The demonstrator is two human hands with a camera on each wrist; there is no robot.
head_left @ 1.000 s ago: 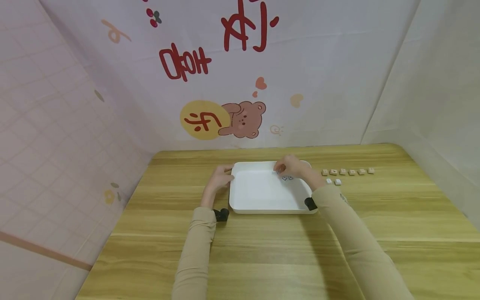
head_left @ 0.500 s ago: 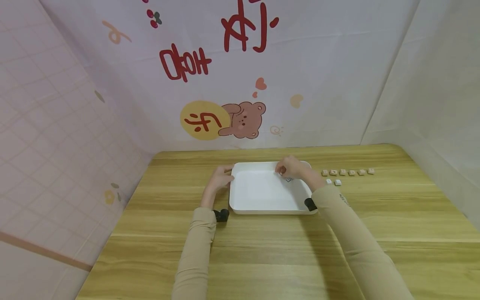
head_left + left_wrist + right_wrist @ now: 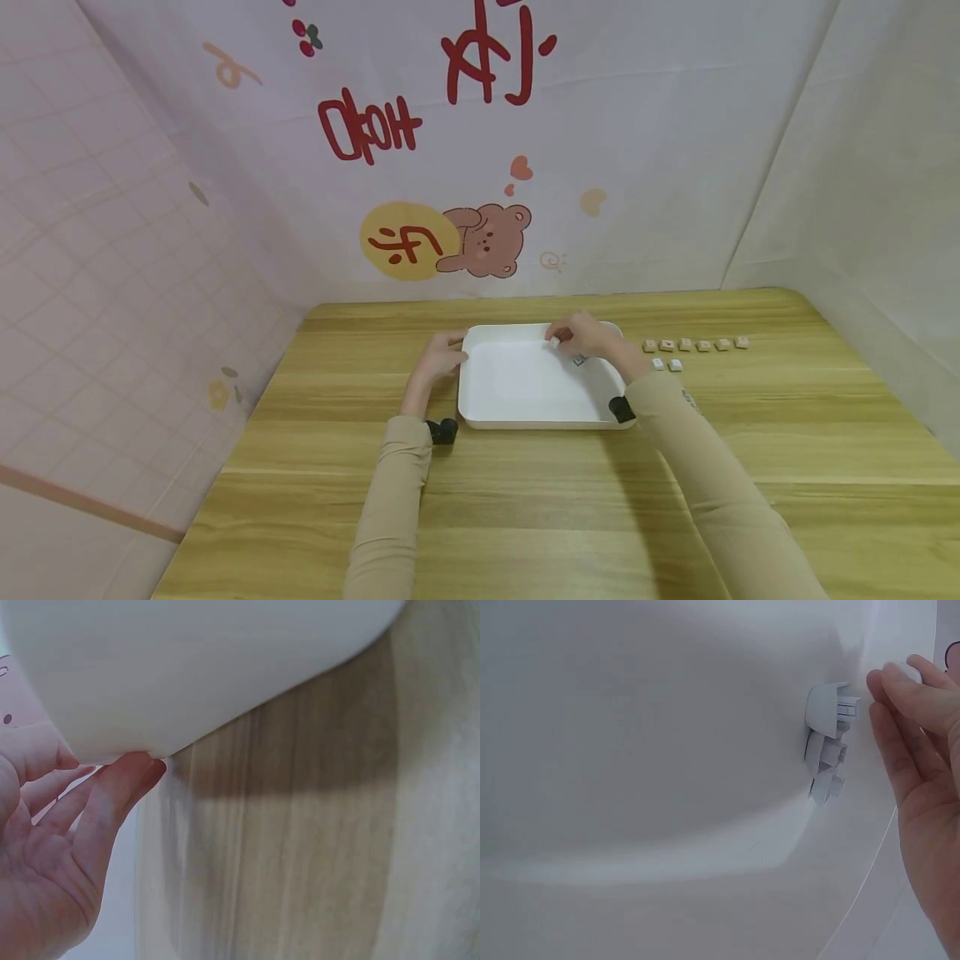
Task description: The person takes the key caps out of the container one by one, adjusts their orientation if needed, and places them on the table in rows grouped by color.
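Note:
A white tray (image 3: 525, 379) lies on the wooden table. My left hand (image 3: 438, 358) grips its left side near the back corner; in the left wrist view, that hand's fingers (image 3: 120, 784) bend against the outer wall and edge. Inside the tray, close to the back wall, my right hand (image 3: 585, 333) pinches a small white keycap (image 3: 554, 342) between thumb and fingertips. Beside those fingertips, three keycaps (image 3: 825, 709) stand in a line in the right wrist view, their hollow stem sides showing. The hand partly covers them in the head view.
Right of the tray sits a row of several beige keycaps (image 3: 686, 344), with two white keycaps (image 3: 676, 365) in front of it. A printed cloth (image 3: 637, 150) hangs behind the table. Dark wrist mounts (image 3: 442, 431) stick out beside both forearms.
My right hand has shifted slightly within the same spot. The keycap in its fingers has turned, from its hollow marked side to a plain white side. My left hand stays put on the tray.

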